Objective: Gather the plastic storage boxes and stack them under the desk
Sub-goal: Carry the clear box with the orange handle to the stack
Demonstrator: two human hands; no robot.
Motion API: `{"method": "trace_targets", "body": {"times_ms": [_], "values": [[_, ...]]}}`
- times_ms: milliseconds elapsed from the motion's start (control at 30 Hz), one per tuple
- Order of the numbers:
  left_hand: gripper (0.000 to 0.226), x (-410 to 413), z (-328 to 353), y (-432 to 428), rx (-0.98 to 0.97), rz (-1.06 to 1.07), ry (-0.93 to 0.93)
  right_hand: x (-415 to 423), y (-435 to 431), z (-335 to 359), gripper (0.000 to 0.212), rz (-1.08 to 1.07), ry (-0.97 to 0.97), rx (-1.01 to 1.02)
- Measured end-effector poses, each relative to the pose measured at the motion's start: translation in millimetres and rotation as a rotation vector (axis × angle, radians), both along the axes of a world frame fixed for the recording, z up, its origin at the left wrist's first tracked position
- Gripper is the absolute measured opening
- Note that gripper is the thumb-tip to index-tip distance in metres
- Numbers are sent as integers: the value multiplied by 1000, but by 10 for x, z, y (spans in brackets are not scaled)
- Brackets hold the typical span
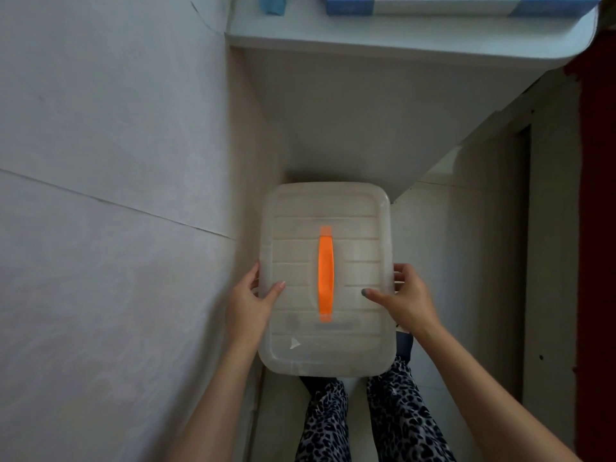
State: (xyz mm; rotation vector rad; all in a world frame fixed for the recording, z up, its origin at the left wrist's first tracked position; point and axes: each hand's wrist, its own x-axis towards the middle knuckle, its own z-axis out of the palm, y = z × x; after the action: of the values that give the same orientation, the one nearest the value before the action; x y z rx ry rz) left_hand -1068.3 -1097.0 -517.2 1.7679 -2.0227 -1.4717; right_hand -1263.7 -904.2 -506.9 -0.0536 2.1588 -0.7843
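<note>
Gripped storage box (326,278) by side rims with left hand (250,301), right hand (408,295), before desk (400,45); mid-carry. Needed next, likely: level slide under desk.

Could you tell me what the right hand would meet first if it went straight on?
Gripping the storage box, the right hand would likely reach its orange handle first.

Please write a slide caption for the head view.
Left hand and right hand grip a lidded storage box by the desk.

A pale wall (100,128) fills the left, a dark red surface (596,195) the right edge, blue boxes (350,5) the top.
</note>
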Motion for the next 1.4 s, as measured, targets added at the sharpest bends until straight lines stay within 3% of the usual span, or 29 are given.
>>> {"method": "trace_targets", "body": {"times_ms": [200, 467, 1400], "values": [[87, 6, -13, -11, 20, -12, 14, -2, -10, 36, 77, 5, 14, -41], [87, 49, -31, -43, 2, -30, 32, 16, -29, 100, 104, 38, 61, -107], [71, 49, -174, 2, 49, -6, 118, 57, -76, 4, 91, -47, -39, -123]]}}
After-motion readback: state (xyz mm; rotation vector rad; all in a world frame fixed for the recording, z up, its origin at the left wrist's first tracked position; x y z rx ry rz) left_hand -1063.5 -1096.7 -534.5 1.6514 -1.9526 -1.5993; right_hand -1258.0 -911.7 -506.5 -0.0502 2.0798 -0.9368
